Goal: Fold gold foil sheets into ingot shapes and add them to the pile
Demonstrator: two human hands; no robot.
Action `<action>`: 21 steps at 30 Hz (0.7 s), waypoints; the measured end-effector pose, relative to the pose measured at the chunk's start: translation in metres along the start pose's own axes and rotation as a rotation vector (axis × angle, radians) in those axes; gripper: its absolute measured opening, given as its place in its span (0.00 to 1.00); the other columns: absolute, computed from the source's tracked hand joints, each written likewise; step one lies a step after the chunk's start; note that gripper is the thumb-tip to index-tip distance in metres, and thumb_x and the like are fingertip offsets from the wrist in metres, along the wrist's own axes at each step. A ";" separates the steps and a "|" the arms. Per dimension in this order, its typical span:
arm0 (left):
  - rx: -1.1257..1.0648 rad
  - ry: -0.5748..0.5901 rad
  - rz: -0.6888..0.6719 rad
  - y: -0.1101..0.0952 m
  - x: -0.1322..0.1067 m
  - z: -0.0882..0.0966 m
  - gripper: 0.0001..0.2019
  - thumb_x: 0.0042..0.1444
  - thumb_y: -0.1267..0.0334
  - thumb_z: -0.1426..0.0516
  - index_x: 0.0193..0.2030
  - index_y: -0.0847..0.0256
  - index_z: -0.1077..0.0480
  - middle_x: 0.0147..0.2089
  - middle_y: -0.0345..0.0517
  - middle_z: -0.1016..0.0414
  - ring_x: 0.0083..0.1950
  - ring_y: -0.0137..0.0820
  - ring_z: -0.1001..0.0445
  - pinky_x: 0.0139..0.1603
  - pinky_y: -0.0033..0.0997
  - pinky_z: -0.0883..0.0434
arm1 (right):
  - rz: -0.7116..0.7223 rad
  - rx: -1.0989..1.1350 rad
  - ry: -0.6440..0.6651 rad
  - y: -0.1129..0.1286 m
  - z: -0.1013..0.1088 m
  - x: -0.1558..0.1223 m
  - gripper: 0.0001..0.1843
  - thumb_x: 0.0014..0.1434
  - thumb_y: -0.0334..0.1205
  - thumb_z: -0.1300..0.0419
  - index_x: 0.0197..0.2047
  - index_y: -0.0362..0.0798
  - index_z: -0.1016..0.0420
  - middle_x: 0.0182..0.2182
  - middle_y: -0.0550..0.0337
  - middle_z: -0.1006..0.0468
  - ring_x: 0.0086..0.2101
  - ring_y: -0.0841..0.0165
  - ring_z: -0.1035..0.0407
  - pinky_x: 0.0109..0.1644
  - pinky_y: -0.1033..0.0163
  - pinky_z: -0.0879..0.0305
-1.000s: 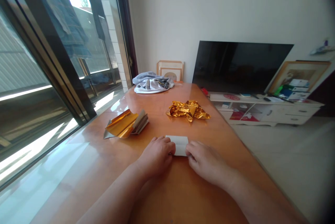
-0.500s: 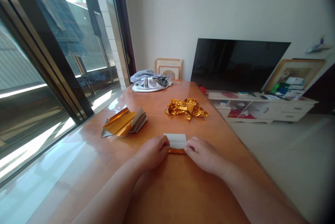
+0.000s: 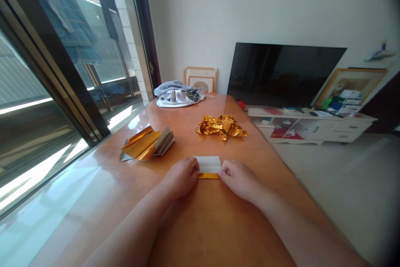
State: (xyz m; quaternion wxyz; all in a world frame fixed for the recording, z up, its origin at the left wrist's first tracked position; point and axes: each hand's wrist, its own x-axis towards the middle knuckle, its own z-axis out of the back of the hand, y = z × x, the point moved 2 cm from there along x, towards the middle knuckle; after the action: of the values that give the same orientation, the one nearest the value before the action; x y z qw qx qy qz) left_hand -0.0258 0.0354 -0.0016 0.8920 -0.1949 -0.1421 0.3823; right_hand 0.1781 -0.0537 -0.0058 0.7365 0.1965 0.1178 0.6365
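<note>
Glass sliding doors with dark metal frames (image 3: 51,44) fill the left side of the room, with blue and black clothes (image 3: 73,29) hanging beyond the panes. Next to them, a glossy orange-brown wooden desk (image 3: 200,225) stretches away toward a plain white wall (image 3: 193,13). On its left part lies a loose stack of grey-backed gold foil paper (image 3: 143,144), the uppermost sheet curling up. Farther back rests a heap of pale grey and white cloth (image 3: 179,95), near some light-wood picture frames (image 3: 201,76) at the wall.

Close in, the left hand (image 3: 183,175) has its fingers curled and pinched on the left end of a small rectangular sheet of pale grey paper (image 3: 208,162), with a shiny gold band (image 3: 209,175) along its near edge. This sheet is low over the desk, between the two hands, which are apart. Beyond it sits a pile of creased, pointed gold foil pieces (image 3: 221,127). The right hand (image 3: 239,177) pinches the sheet's right end. Farther right, a wide black television (image 3: 284,75) stands above a long white cabinet (image 3: 328,127), and a large wood-framed picture (image 3: 350,81) leans beside the screen.
</note>
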 end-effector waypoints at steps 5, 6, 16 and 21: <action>0.015 -0.008 0.012 0.002 0.000 0.001 0.04 0.55 0.70 0.46 0.34 0.57 0.32 0.38 0.43 0.25 0.37 0.32 0.29 0.34 0.28 0.40 | -0.016 0.000 0.014 0.003 0.002 0.000 0.08 0.60 0.42 0.41 0.29 0.50 0.30 0.30 0.63 0.23 0.29 0.71 0.35 0.29 0.65 0.56; 0.020 -0.008 0.018 0.002 0.000 0.002 0.04 0.55 0.70 0.46 0.34 0.57 0.33 0.38 0.43 0.25 0.38 0.32 0.29 0.34 0.29 0.40 | -0.020 -0.002 0.016 0.003 0.003 0.000 0.08 0.60 0.41 0.41 0.29 0.50 0.30 0.30 0.63 0.23 0.29 0.71 0.35 0.29 0.65 0.56; 0.210 -0.109 -0.085 -0.020 -0.006 0.020 0.08 0.57 0.71 0.47 0.39 0.58 0.29 0.42 0.48 0.28 0.42 0.37 0.30 0.42 0.34 0.36 | -0.054 -0.002 0.036 0.005 0.004 0.001 0.09 0.60 0.42 0.40 0.30 0.50 0.29 0.29 0.63 0.23 0.28 0.70 0.35 0.29 0.65 0.56; 0.144 -0.009 -0.247 -0.045 -0.012 0.020 0.11 0.63 0.69 0.49 0.41 0.57 0.26 0.42 0.49 0.29 0.45 0.37 0.30 0.46 0.34 0.33 | -0.060 0.010 0.041 0.007 0.004 0.001 0.07 0.59 0.41 0.39 0.30 0.50 0.29 0.28 0.63 0.23 0.28 0.70 0.34 0.29 0.65 0.54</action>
State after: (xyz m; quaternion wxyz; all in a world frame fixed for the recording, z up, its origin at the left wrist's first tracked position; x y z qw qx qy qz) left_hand -0.0136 0.0032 0.0357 0.9433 -0.1098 -0.1415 0.2795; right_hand 0.1737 -0.0525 0.0008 0.7516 0.1837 0.1419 0.6175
